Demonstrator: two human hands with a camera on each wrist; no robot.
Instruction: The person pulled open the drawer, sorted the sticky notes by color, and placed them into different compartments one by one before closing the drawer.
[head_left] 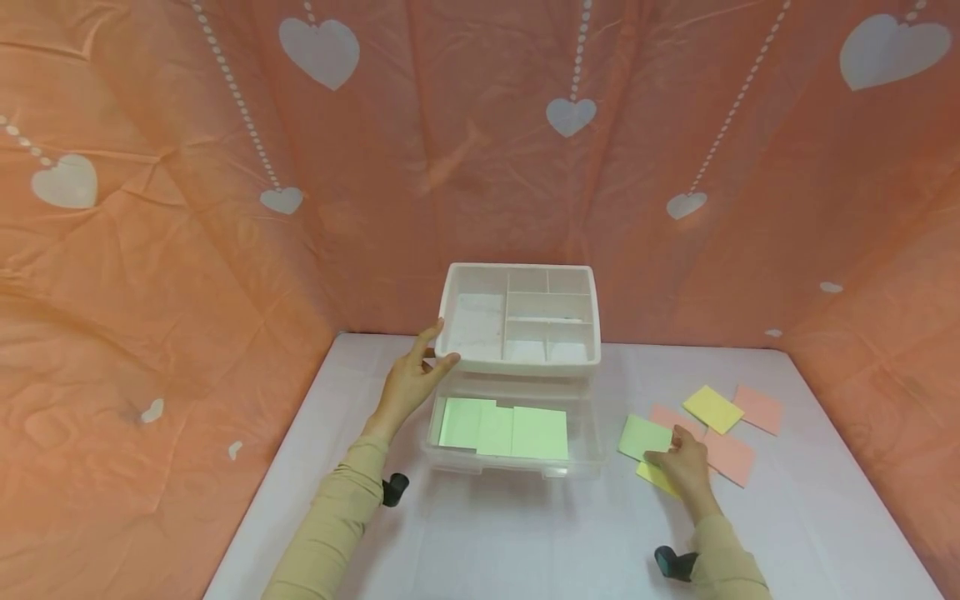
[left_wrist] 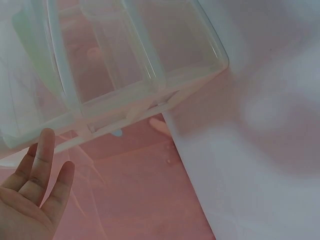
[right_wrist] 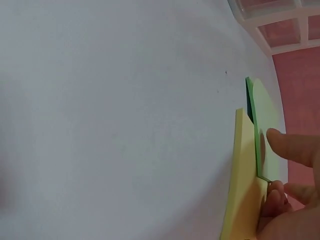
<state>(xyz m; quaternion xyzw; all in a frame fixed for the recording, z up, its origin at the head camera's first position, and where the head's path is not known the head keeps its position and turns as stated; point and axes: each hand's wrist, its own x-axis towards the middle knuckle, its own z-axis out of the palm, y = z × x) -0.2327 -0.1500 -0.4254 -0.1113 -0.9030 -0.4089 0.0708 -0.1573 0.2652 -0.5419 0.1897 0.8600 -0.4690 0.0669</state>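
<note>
While left hand (head_left: 407, 383) grips compartment tray (head_left: 528, 367), right hand (head_left: 688, 468) pinches green notepad (head_left: 642, 437) lower right; likely pickup step, should lift next.

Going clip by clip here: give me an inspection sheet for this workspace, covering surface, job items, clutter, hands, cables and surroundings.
Surface: white tabletop, things set out on it.
Job's things: white divided tray behind a clear tray holding green notes; at right, a green pad among yellow pads and pink pads, loosely overlapping.
Clutter: nothing seen, apart from a black piece by each sleeve.
Left hand: touches the white divided tray's front left corner.
Right hand: holds the green pad by thumb and fingers.
Cables: nothing seen.
Surroundings: orange-pink sheeting with white hearts, behind and on both sides.
</note>
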